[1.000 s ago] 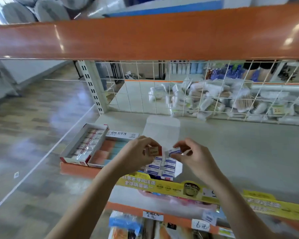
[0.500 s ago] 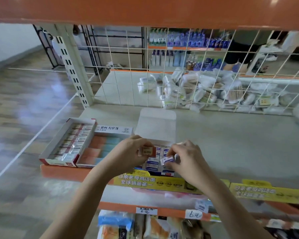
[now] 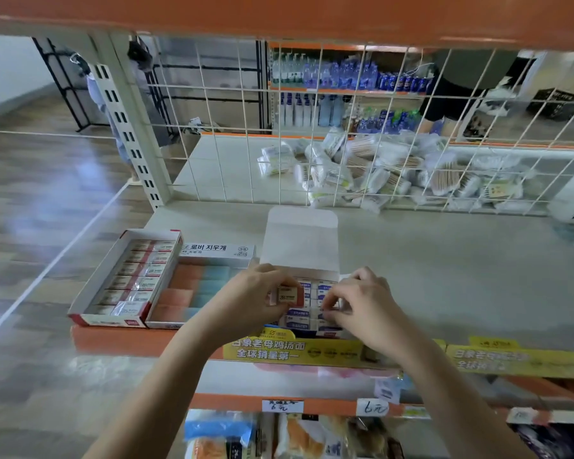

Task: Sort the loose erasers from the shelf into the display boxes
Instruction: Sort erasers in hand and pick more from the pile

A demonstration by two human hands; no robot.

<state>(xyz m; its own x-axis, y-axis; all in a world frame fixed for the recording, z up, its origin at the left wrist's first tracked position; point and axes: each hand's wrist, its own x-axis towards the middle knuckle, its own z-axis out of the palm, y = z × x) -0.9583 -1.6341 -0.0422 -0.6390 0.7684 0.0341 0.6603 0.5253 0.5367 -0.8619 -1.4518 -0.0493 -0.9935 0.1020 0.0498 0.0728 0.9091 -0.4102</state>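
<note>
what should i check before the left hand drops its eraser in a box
1. Left hand grips the tan eraser: ok.
2. Tan eraser matches the red-edged box at far left, not the blue-label box below it: not ok.
3. Free slot in the red-edged box: cannot tell.
4. Right hand out of the way: not ok, fingertips in the blue-label box.
5. White lid flap folded back: ok.

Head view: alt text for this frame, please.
A person's left hand holds a small beige paper-sleeved eraser while the right hand pinches a blue-and-white eraser into an open white cardboard display box on a grey shelf.
</note>
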